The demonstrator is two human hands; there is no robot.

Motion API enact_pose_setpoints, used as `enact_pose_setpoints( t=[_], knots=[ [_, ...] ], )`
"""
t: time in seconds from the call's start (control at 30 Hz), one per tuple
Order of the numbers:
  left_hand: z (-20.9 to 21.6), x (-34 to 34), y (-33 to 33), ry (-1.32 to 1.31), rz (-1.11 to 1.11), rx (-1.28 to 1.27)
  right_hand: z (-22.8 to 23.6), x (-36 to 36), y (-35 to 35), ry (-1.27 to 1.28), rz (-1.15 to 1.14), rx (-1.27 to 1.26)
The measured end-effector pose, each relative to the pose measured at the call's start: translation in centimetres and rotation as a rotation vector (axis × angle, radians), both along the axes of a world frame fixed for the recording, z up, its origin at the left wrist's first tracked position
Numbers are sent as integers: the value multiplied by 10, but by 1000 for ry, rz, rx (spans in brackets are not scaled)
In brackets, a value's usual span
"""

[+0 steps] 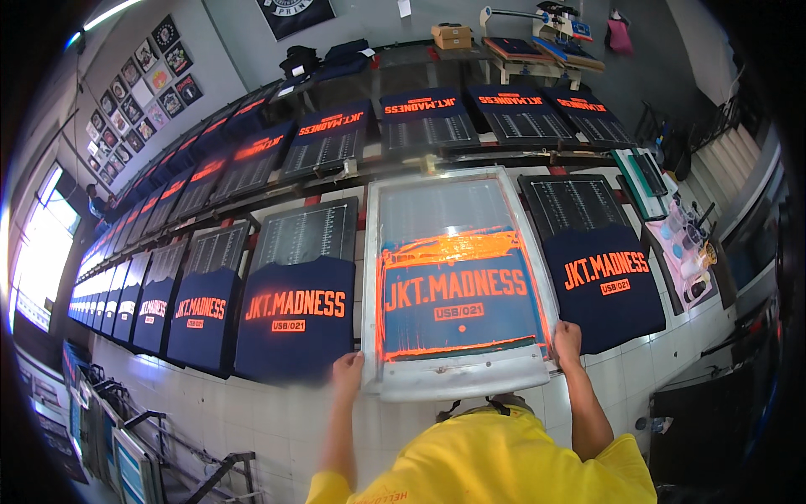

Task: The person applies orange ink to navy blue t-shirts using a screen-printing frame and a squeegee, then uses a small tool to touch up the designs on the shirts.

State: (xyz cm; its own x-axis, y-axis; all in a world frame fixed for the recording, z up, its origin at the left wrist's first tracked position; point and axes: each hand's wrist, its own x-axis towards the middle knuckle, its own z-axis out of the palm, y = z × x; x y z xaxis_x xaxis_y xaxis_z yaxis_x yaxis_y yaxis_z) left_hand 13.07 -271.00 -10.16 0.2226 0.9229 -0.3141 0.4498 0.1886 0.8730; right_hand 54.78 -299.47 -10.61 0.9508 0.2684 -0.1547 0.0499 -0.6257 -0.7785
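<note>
A silkscreen frame with a pale metal rim lies in front of me over one of the printing boards. Bright orange ink is banked across the upper part of its mesh, and orange lettering shows in the stencil area below. At the frame's near left corner, my left hand is closed on the rim. My right hand grips the right side near the other corner. Dark blue shirts with orange lettering lie on the neighbouring boards: one shirt to the right, another shirt to the left.
A long row of boards with printed shirts runs away to the left; a second row stands behind. Right of me are a green-edged screen and a cluttered stand with cups. A heat press and cardboard boxes stand at the back.
</note>
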Motion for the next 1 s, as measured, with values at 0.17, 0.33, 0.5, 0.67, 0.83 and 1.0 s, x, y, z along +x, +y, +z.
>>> enact_pose_setpoints(
  t=[0.17, 0.33, 0.5, 0.67, 0.83, 1.0],
  knots=[
    [-45, -11, 20, 127, -109, 83, 6, -4, 6, -88, 38, -105],
    [-46, -12, 19, 36, -193, 188, 2, -12, 19, -203, 33, -205],
    [-52, -11, 21, 59, -188, 238, 17, -21, 20, -143, 31, -187],
    [-49, -11, 17, 126, -242, 375, 14, -15, 11, -97, 102, -196],
    [-4, -4, -29, 57, 79, 737, 53, -51, 14, -534, 415, -215],
    [61, -24, -94, -176, -829, -330, 83, -125, 12, -677, 1209, -101]
  ],
)
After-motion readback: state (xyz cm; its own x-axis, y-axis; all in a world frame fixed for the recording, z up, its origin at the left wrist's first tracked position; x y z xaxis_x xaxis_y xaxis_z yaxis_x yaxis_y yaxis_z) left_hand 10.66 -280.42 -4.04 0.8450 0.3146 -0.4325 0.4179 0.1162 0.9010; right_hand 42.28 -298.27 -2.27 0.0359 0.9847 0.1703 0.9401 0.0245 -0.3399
